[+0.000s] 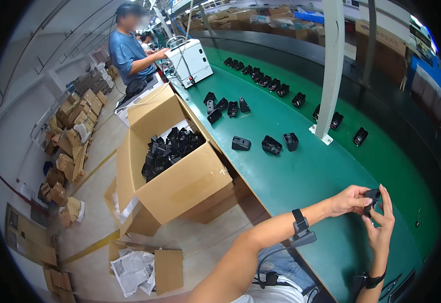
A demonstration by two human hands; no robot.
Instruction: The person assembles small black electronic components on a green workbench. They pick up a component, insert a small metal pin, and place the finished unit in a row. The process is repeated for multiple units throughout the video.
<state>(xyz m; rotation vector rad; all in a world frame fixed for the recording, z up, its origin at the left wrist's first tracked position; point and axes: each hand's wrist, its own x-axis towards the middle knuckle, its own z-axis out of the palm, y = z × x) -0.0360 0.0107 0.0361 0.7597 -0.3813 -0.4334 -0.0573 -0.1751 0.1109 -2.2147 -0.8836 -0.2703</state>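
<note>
Above the green workbench (301,197), both my hands hold one small black plastic housing (371,200). My left hand (349,201) pinches its near left side, thumb against it. My right hand (381,218) wraps its fingers round the far and right sides. The fingers cover much of the housing, so its inner face cannot be made out. Farther up the bench lie loose black housings, the nearest being an open-topped one (271,145), a closed one (240,143) and an upright one (291,142). Several more (232,108) sit in a loose group behind them.
Left of the bench stands an open cardboard box (185,188) heaped with black housings (172,150). A row of black housings (282,90) runs along the darker green strip. A white post (329,76) rises from the bench. Beyond, a person (132,55) stands by a white machine (190,63).
</note>
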